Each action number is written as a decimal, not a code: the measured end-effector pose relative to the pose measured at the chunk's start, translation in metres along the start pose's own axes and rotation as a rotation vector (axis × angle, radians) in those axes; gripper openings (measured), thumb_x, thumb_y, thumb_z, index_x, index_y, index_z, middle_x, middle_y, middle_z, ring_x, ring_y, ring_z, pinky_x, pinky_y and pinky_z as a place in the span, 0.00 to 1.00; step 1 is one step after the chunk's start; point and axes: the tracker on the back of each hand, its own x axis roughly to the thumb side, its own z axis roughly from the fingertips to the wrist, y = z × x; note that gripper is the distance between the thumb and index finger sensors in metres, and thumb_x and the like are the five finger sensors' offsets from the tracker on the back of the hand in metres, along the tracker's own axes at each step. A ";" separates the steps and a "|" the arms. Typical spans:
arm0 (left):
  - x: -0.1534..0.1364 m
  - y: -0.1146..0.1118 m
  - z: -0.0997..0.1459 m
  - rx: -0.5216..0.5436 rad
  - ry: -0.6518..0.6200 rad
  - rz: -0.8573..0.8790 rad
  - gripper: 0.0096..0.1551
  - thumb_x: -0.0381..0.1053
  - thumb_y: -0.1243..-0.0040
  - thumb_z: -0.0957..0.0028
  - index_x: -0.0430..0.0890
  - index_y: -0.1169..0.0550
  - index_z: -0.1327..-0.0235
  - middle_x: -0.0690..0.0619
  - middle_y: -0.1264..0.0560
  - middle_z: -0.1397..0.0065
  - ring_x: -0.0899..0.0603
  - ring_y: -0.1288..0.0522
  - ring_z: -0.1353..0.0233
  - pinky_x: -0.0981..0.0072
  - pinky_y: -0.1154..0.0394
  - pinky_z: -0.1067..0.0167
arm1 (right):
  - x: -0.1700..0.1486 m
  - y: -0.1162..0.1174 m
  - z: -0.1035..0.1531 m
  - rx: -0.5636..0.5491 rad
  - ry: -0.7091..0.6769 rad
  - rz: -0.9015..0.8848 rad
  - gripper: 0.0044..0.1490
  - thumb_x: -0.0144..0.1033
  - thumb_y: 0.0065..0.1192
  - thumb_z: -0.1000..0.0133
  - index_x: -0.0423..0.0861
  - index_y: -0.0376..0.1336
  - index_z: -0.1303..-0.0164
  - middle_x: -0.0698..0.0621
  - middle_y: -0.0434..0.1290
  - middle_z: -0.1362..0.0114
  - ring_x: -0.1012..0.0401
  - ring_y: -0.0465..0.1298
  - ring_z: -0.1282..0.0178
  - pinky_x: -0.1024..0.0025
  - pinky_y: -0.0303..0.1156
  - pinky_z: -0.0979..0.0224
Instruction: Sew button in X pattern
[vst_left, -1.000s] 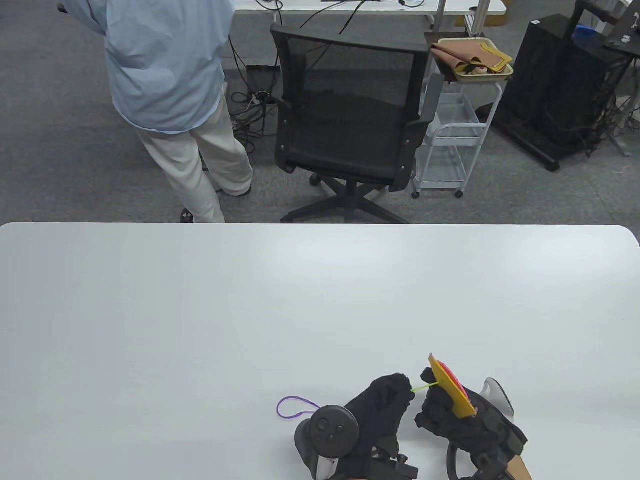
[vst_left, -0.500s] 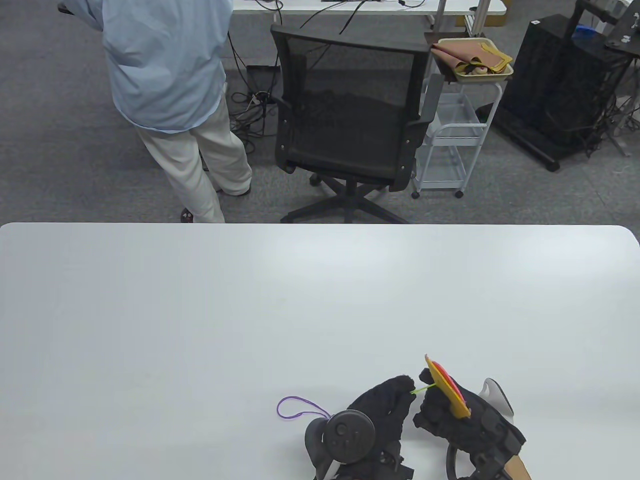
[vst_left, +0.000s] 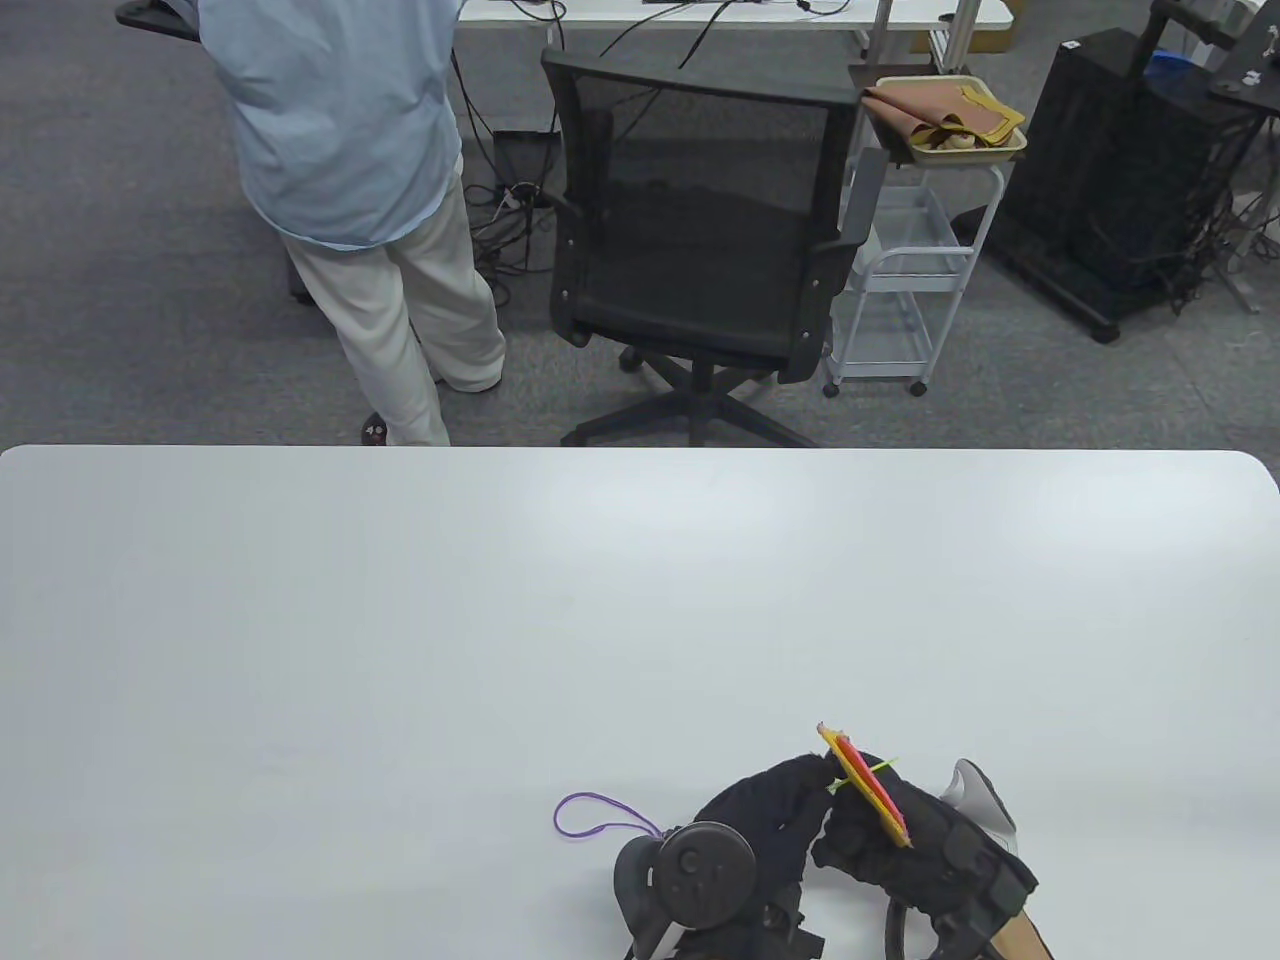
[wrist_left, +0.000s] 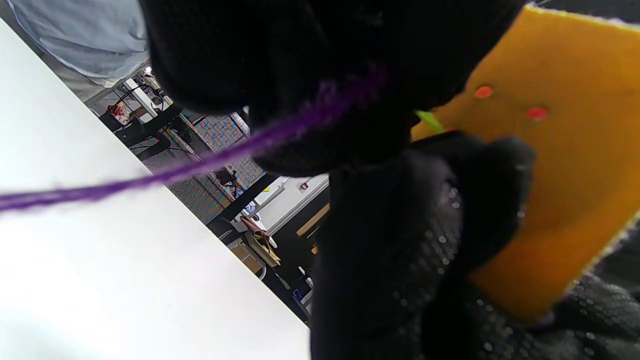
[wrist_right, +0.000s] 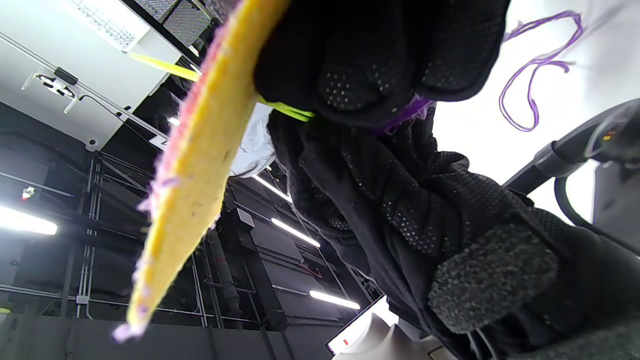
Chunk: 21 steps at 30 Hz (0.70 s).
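My right hand (vst_left: 868, 812) holds a yellow felt piece (vst_left: 868, 792) edge-up above the table's near edge, with a pink-red button (vst_left: 853, 757) on its right face. A green needle (vst_left: 880, 767) passes through the felt and its tip sticks out to the right. My left hand (vst_left: 812, 782) pinches the needle's back end against the felt's left face. Purple thread (vst_left: 588, 815) trails from that hand in a loop on the table. In the left wrist view the felt (wrist_left: 565, 165) shows two red holes (wrist_left: 484, 91). In the right wrist view the felt (wrist_right: 200, 165) is edge-on.
The white table (vst_left: 500, 620) stretches away from my hands. Beyond its far edge stand a black office chair (vst_left: 700, 250), a white cart (vst_left: 900, 290) with a tray of cloth, and a person in a blue shirt (vst_left: 350, 150).
The hands have closed together and the felt has shifted left. The needle has gone through the felt, so its tip now shows on the right side. The person behind stepped right.
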 end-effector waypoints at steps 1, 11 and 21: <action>0.000 0.000 0.000 0.000 -0.001 -0.004 0.18 0.51 0.34 0.48 0.51 0.17 0.47 0.54 0.11 0.50 0.51 0.11 0.54 0.52 0.17 0.50 | 0.000 0.000 0.000 -0.007 -0.002 0.013 0.27 0.38 0.38 0.36 0.45 0.48 0.26 0.51 0.74 0.44 0.59 0.74 0.45 0.51 0.67 0.26; 0.001 0.000 0.000 0.005 -0.012 -0.039 0.18 0.51 0.35 0.48 0.50 0.18 0.46 0.53 0.13 0.48 0.49 0.13 0.52 0.50 0.19 0.48 | 0.002 -0.002 0.000 -0.038 -0.005 0.097 0.28 0.38 0.43 0.36 0.44 0.49 0.26 0.50 0.75 0.41 0.58 0.75 0.42 0.51 0.68 0.25; -0.006 -0.005 0.000 -0.048 0.031 0.109 0.24 0.57 0.45 0.43 0.47 0.19 0.41 0.49 0.15 0.41 0.43 0.15 0.46 0.46 0.22 0.44 | 0.007 -0.004 0.002 -0.083 -0.027 0.191 0.29 0.38 0.46 0.37 0.44 0.49 0.26 0.49 0.74 0.38 0.57 0.75 0.40 0.50 0.68 0.25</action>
